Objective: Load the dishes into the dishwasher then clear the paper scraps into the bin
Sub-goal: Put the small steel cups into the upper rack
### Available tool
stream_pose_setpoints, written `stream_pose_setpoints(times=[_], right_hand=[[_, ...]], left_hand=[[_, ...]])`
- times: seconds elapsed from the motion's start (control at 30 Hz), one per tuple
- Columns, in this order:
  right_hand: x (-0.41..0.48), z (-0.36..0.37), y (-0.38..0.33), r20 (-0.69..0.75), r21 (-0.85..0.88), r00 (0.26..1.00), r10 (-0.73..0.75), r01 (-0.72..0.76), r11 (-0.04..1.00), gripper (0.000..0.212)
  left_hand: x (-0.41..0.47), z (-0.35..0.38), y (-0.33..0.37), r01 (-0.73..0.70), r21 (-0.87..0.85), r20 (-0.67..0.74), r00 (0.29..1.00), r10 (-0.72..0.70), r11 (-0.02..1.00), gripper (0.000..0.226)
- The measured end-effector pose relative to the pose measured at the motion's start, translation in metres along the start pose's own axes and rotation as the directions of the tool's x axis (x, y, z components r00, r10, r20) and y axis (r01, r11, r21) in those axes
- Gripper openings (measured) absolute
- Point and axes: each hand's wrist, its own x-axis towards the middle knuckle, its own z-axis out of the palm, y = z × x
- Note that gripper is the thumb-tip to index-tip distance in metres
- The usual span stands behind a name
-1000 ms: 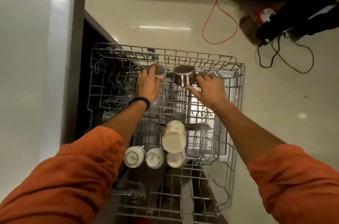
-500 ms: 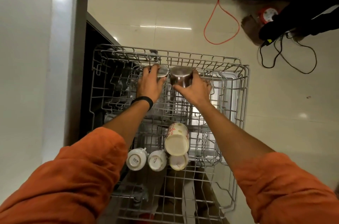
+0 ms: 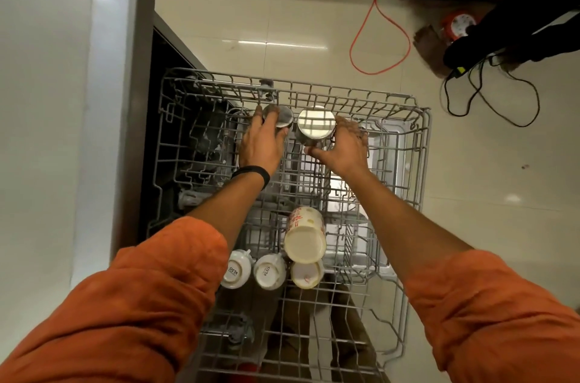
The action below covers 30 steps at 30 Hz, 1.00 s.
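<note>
Dishwasher rack (image 3: 420,163) pulled out, partly filled.
At its near end white cups (image 3: 269,271) and a cream mug (image 3: 306,235) sit upturned; by the far rim the left hand (image 3: 262,144) grips a small steel cup (image 3: 281,116), and the right hand (image 3: 343,147) grips a larger steel cup (image 3: 315,125) just beside it.

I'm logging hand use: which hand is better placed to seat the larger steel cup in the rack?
Right. The right hand grips the larger cup at the rack's far end; the left hand is busy holding the smaller cup.
</note>
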Motion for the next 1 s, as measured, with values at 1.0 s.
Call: stream_pose_setpoints(times=[1.0], right_hand=[[-0.307, -0.146, -0.089, 0.074, -0.005, 0.738, -0.67, 0.672, 0.74, 0.065]], left_hand=[[-0.35, -0.179, 0.072, 0.095, 0.029, -0.321, 0.944, -0.08, 0.995, 0.044]])
